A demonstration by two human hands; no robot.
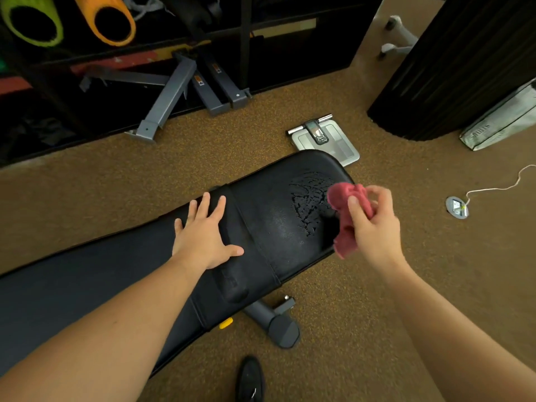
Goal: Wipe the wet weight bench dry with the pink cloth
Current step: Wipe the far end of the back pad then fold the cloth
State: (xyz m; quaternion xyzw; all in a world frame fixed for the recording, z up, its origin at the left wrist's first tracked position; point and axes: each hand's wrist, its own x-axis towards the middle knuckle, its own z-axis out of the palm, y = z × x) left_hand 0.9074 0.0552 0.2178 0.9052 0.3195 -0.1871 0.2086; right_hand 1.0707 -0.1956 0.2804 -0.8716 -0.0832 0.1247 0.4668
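one soft pink cloth (346, 217), bunched and pinched in the right hand (374, 224) just over the bench (261, 227) end by the wet patch (309, 204). limp and light, so wad it into the palm. left hand (203, 236) lies flat, fingers spread, bracing the slick pad.

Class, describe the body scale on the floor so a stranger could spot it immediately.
Find the long black weight bench crossing the brown carpet. Just past its wet far end lies the body scale, flat on the floor. It is the only silver-grey square slab there, with a chrome handle bar across its top edge.
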